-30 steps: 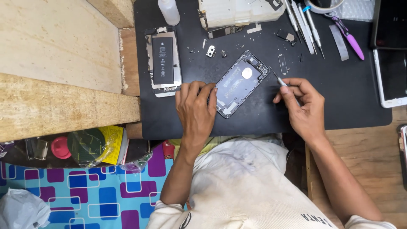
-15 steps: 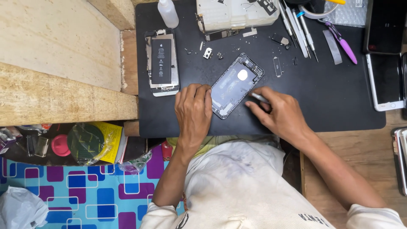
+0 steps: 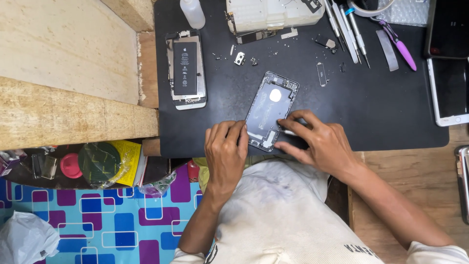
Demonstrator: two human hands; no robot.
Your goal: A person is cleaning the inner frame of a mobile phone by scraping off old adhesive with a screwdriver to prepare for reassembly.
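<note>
An empty grey phone housing [image 3: 270, 106] lies tilted on the black work mat [image 3: 381, 107], its inside facing up. My left hand [image 3: 225, 151] presses its fingertips on the housing's lower left edge. My right hand [image 3: 317, 142] grips a thin metal tool [image 3: 288, 132] whose tip rests at the housing's lower right edge. A second opened phone with a black battery [image 3: 185, 68] lies to the upper left on the mat.
Several screwdrivers [image 3: 349, 29], a purple-handled tool [image 3: 400, 46], a small white bottle [image 3: 192, 12], a clear parts box [image 3: 271, 13] and loose small parts [image 3: 239, 58] line the mat's far side. A white phone [image 3: 449, 90] lies at the right. Wooden boards [image 3: 63, 63] stand left.
My right hand has come in from the right with the tool and now rests against the housing's lower right edge. My left hand stays on the housing.
</note>
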